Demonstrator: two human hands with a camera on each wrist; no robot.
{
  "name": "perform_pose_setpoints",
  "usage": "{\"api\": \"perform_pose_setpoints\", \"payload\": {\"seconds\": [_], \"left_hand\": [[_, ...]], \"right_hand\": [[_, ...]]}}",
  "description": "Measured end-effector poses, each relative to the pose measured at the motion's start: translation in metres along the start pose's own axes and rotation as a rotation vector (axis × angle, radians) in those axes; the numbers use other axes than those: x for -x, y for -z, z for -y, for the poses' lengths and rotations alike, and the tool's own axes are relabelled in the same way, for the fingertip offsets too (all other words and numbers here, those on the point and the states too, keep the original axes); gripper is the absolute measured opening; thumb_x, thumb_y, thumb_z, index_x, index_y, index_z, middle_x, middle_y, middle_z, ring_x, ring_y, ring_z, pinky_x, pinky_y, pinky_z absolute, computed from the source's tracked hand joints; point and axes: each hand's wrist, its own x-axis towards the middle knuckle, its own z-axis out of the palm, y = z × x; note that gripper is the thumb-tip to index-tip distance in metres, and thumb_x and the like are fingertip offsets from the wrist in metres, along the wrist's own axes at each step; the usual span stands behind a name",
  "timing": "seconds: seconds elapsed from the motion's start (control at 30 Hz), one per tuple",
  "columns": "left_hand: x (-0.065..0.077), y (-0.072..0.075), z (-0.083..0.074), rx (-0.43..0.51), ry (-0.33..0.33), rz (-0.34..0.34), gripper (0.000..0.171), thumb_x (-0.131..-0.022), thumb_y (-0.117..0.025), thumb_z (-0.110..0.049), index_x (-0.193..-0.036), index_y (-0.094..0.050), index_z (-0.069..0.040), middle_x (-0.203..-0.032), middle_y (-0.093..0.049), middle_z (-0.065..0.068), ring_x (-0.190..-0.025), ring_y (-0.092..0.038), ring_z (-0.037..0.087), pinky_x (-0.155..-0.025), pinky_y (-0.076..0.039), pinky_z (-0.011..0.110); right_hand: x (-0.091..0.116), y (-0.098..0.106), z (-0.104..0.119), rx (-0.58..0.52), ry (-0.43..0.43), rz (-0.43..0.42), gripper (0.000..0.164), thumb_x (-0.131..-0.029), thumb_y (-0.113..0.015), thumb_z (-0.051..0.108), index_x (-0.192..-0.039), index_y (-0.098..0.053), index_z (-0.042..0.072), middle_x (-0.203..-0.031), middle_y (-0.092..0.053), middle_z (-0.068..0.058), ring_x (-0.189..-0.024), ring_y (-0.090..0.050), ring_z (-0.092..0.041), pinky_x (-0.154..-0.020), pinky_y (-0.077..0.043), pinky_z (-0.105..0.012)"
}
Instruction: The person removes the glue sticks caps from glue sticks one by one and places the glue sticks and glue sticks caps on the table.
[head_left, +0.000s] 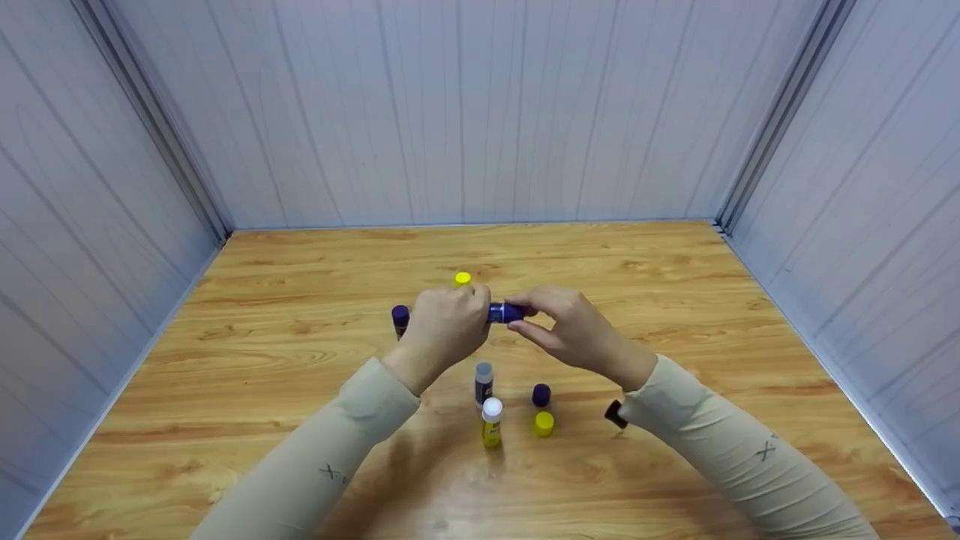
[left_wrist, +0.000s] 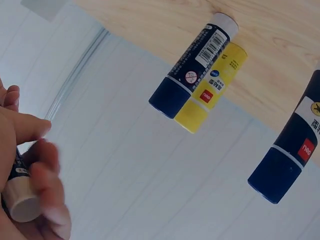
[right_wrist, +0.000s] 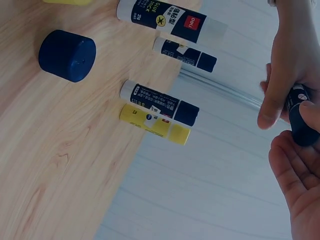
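My left hand [head_left: 450,322] grips a dark blue glue stick [head_left: 495,313] held sideways above the table; its whitish base [left_wrist: 24,202] shows in the left wrist view. My right hand [head_left: 577,330] pinches the stick's dark blue cap [head_left: 514,313] between thumb and fingers. In the right wrist view the cap [right_wrist: 303,131] sits on the stick, with the left hand [right_wrist: 295,65] around the body. Behind the left hand stand a glue stick with a blue cap [head_left: 401,316] and one with a yellow cap [head_left: 463,279].
Nearer me stand a dark glue stick with a greyish top [head_left: 484,382] and a yellow one with a white top [head_left: 492,421]. Beside them lie a loose blue cap [head_left: 541,395] and a yellow cap [head_left: 544,424]. A dark object [head_left: 615,414] lies by the right sleeve. Pale walls enclose the wooden table [head_left: 300,262].
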Motion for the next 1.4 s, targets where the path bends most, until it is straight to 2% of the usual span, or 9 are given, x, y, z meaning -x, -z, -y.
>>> {"api": "perform_pose_setpoints", "payload": {"seconds": [0.1, 0.2, 0.43, 0.57, 0.73, 0.93, 1.2, 1.4], "left_hand": [[0.001, 0.000, 0.000, -0.020, -0.009, -0.012, 0.025, -0.091, -0.063, -0.024, -0.071, -0.055, -0.011, -0.051, -0.049, -0.001, -0.039, -0.036, 0.010, -0.033, -0.038, 0.030], [0.003, 0.001, -0.001, -0.019, -0.020, 0.007, 0.026, -0.091, -0.062, -0.025, -0.070, -0.053, -0.013, -0.050, -0.046, -0.003, -0.039, -0.034, 0.009, -0.033, -0.038, 0.029], [0.003, 0.007, -0.001, 0.047, -0.009, 0.140, 0.023, -0.090, -0.063, -0.026, -0.074, -0.057, -0.011, -0.055, -0.050, -0.001, -0.042, -0.040, 0.010, -0.036, -0.041, 0.030], [0.003, 0.008, -0.001, 0.074, -0.001, 0.187, 0.022, -0.089, -0.064, -0.025, -0.073, -0.058, -0.012, -0.056, -0.051, -0.001, -0.044, -0.043, 0.011, -0.038, -0.044, 0.031], [0.003, 0.008, -0.001, 0.094, -0.004, 0.208, 0.024, -0.088, -0.064, -0.026, -0.068, -0.056, -0.013, -0.056, -0.049, -0.002, -0.045, -0.043, 0.012, -0.040, -0.045, 0.033], [0.003, 0.009, -0.001, 0.128, -0.016, 0.251, 0.021, -0.087, -0.065, -0.027, -0.072, -0.060, -0.013, -0.057, -0.049, -0.002, -0.046, -0.044, 0.012, -0.041, -0.046, 0.033], [0.003, 0.011, -0.002, 0.152, -0.007, 0.303, 0.020, -0.087, -0.065, -0.027, -0.073, -0.061, -0.013, -0.058, -0.050, -0.002, -0.047, -0.043, 0.012, -0.042, -0.044, 0.030], [0.002, 0.011, -0.003, 0.168, -0.004, 0.317, 0.019, -0.087, -0.066, -0.027, -0.074, -0.062, -0.014, -0.059, -0.050, -0.002, -0.049, -0.043, 0.012, -0.042, -0.043, 0.029]], "right_hand": [[0.000, 0.000, 0.000, 0.003, 0.022, 0.003, 0.027, -0.090, -0.071, 0.011, -0.115, -0.068, 0.002, -0.102, -0.071, -0.007, -0.088, -0.068, -0.016, -0.073, -0.058, -0.036], [0.001, 0.001, -0.001, 0.002, 0.041, 0.010, 0.029, -0.088, -0.072, 0.008, -0.116, -0.067, 0.002, -0.102, -0.071, -0.008, -0.088, -0.068, -0.017, -0.073, -0.058, -0.034], [0.003, 0.002, 0.000, 0.005, 0.050, 0.034, 0.029, -0.089, -0.071, 0.010, -0.117, -0.067, 0.001, -0.102, -0.071, -0.008, -0.089, -0.068, -0.016, -0.074, -0.058, -0.031], [0.004, 0.003, 0.001, -0.004, 0.049, 0.044, 0.029, -0.089, -0.071, 0.010, -0.117, -0.068, 0.001, -0.102, -0.072, -0.008, -0.088, -0.069, -0.015, -0.074, -0.058, -0.031], [0.006, 0.002, -0.001, -0.013, 0.042, 0.057, 0.029, -0.090, -0.071, 0.012, -0.117, -0.068, 0.001, -0.101, -0.072, -0.007, -0.086, -0.068, -0.014, -0.073, -0.057, -0.028], [0.009, 0.002, -0.001, -0.003, 0.032, 0.079, 0.029, -0.092, -0.069, 0.016, -0.117, -0.068, 0.003, -0.100, -0.072, -0.005, -0.085, -0.068, -0.011, -0.072, -0.057, -0.027], [0.012, 0.002, -0.001, -0.021, 0.035, 0.081, 0.030, -0.090, -0.071, 0.013, -0.118, -0.068, 0.003, -0.098, -0.073, -0.005, -0.081, -0.067, -0.011, -0.069, -0.056, -0.025], [0.012, 0.003, 0.001, -0.032, 0.025, 0.076, 0.030, -0.088, -0.073, 0.012, -0.117, -0.069, 0.003, -0.097, -0.073, -0.004, -0.080, -0.067, -0.011, -0.068, -0.056, -0.025]]}}
